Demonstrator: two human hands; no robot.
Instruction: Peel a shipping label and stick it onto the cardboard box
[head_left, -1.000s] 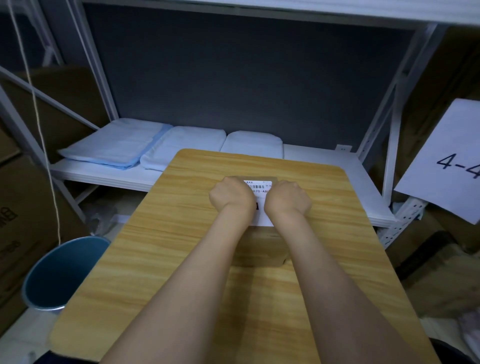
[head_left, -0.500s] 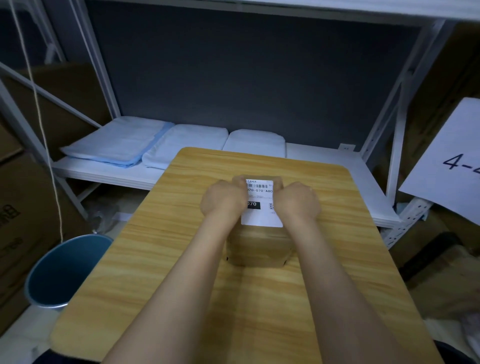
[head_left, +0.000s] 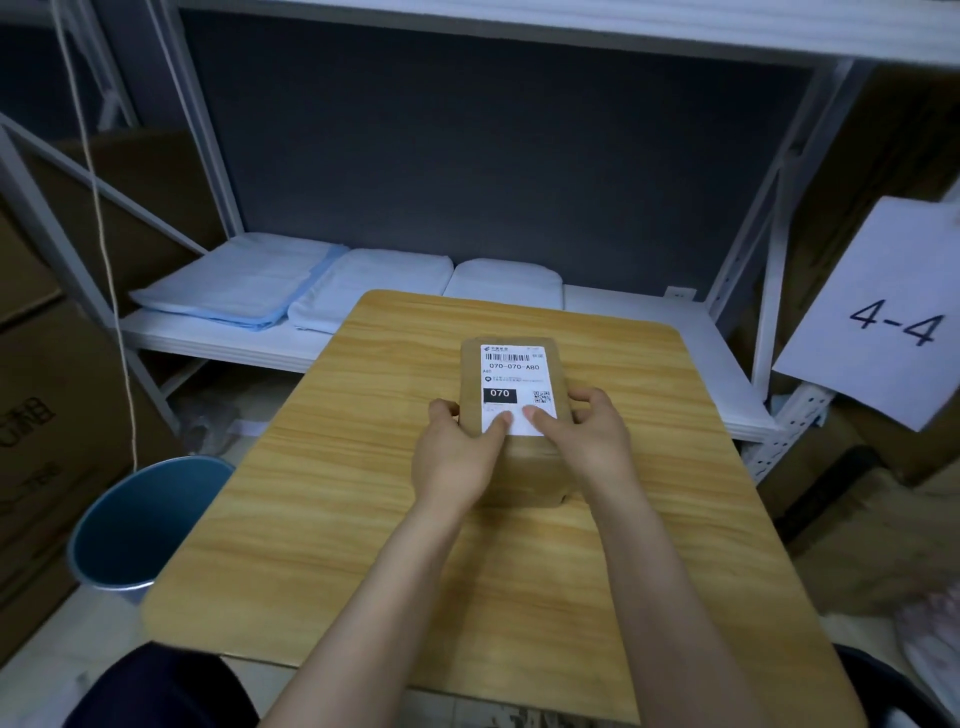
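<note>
A small brown cardboard box (head_left: 530, 470) stands in the middle of the wooden table (head_left: 363, 467). A white shipping label (head_left: 514, 379) with a barcode, "070-070-A80" and a black "070" block lies flat on the box's top. My left hand (head_left: 457, 457) grips the box's near left side, its thumb on the label's near edge. My right hand (head_left: 587, 436) holds the near right side, with its thumb pressing the label's lower part.
A blue bin (head_left: 140, 525) stands on the floor left of the table. Folded white and blue cloth packs (head_left: 291, 286) lie on the white shelf behind. A paper sign "4-4" (head_left: 893, 317) hangs at right. Cardboard cartons (head_left: 36, 426) stand at left.
My fists were together over the label on the box top. They have spread apart and slid toward me, uncovering the label, and now hold the box's near sides with thumbs on the label.
</note>
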